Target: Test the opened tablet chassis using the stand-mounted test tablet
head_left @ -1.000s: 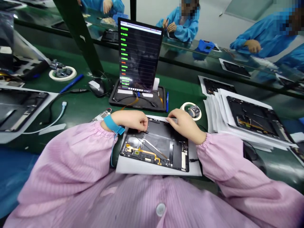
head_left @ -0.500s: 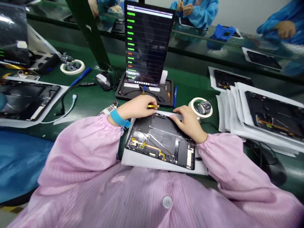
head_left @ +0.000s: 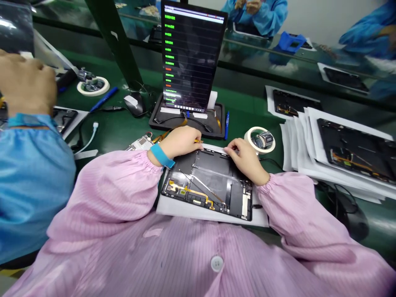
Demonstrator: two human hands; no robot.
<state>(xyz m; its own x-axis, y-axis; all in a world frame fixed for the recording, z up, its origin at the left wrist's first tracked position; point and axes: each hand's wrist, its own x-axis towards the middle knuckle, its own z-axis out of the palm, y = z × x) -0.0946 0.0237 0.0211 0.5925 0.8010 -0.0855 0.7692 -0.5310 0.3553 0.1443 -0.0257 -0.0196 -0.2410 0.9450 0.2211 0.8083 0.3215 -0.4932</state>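
Observation:
An opened tablet back (head_left: 210,181) with bare circuitry lies on a white sheet (head_left: 198,212) in front of me. My left hand (head_left: 181,141), with a blue wrist strap, is closed in a pinch on a thin orange flex cable (head_left: 165,135) at the tablet's top edge. My right hand (head_left: 244,156) rests with curled fingers on the tablet's upper right edge, pressing a pale strip there. Behind them an upright tablet (head_left: 190,55) with green text lines stands in a black tray (head_left: 157,119).
A tape roll (head_left: 260,140) sits right of my hands, a blue pen (head_left: 227,119) beside the tray. Stacked sheets with opened tablets (head_left: 349,148) fill the right. A co-worker's blue sleeve and hand (head_left: 27,86) are at the left. A mouse (head_left: 133,103) and white cable (head_left: 88,142) lie nearby.
My left hand lifted from the tablet's inside to its top edge and pinched the orange flex cable. A co-worker's blue-sleeved arm has come in at the left.

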